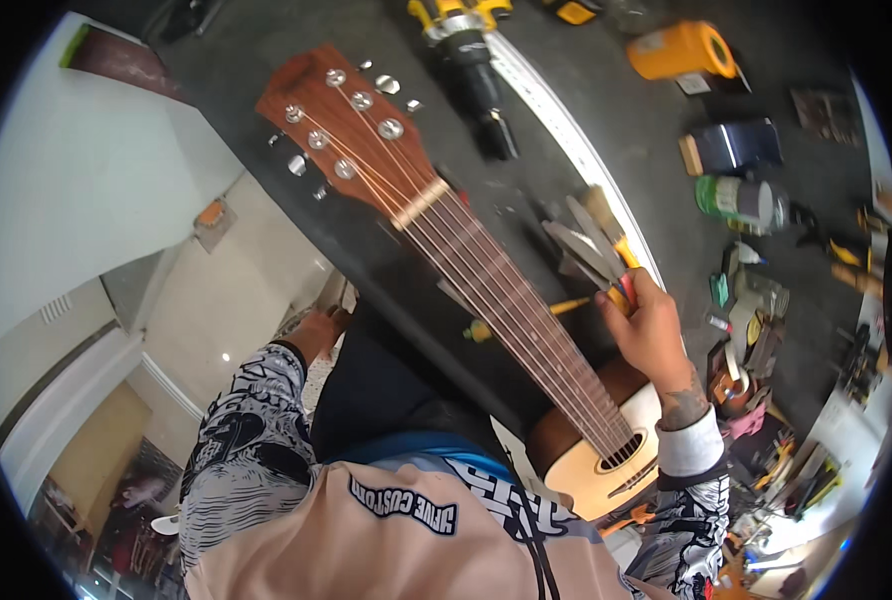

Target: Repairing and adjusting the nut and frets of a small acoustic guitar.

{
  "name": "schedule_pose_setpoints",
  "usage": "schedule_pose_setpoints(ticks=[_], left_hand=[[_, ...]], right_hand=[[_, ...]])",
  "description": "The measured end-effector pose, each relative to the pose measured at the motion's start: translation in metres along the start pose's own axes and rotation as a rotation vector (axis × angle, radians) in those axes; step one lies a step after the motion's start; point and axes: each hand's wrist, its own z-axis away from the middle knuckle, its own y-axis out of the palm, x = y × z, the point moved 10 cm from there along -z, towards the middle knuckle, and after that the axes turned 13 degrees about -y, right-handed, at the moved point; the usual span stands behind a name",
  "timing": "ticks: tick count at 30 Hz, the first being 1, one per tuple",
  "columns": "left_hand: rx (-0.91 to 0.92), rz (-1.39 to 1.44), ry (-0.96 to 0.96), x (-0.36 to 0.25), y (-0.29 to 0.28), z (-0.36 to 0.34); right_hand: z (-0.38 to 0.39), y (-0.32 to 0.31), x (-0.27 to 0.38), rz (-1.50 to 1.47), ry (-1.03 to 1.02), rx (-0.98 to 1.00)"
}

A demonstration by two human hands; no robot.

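Observation:
An acoustic guitar with a reddish-brown headstock (351, 125) lies slantwise across the dark workbench. Its strings run down the neck (511, 300) to a pale body (591, 480). My right hand (651, 325), beside the neck, is closed around a hand tool with red and yellow handles and flat grey metal parts (584, 250); motion blur hides its exact kind. A brush with a yellow handle (603, 212) is right by this tool. My left hand (316, 335) hangs low past the bench edge, near something brown; its fingers are blurred.
A yellow and black drill (476, 85) lies beyond the guitar, next to a long white strip (556, 110). To the right are an orange tape roll (681, 52), a dark blue box (736, 147), a green-labelled bottle (736, 200) and several small tools. Tiled floor (236, 290) shows at left.

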Motion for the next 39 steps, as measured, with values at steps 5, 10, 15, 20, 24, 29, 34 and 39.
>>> schedule_pose_setpoints(ticks=[5, 10, 15, 20, 24, 29, 34, 39], left_hand=[[-0.192, 0.663, -0.003, 0.031, 0.064, -0.123], [-0.172, 0.698, 0.026, 0.06, -0.002, -0.14], [-0.243, 0.727, 0.019, 0.121, -0.05, -0.148], [-0.444, 0.755, 0.056, 0.208, -0.091, -0.149], [-0.644, 0.882, 0.003, 0.242, -0.148, -0.043], [-0.957, 0.659, 0.158, 0.218, -0.207, 0.116], [-1.278, 0.53, 0.638, 0.174, -0.262, 0.277], [-1.73, 0.312, 0.896, 0.139, -0.328, 0.404]], right_hand=[[-0.049, 0.022, 0.016, -0.049, 0.038, 0.087], [-0.047, 0.013, 0.024, -0.005, -0.056, -0.033], [-0.018, -0.016, 0.037, 0.138, -0.147, -0.165], [0.044, -0.058, 0.06, 0.225, -0.082, -0.384], [0.082, -0.058, 0.118, 0.368, -0.037, -0.543], [0.095, -0.029, 0.199, 0.35, -0.067, -0.608], [0.075, -0.006, 0.246, 0.359, -0.033, -0.663], [0.03, 0.009, 0.269, 0.453, -0.159, -0.677]])
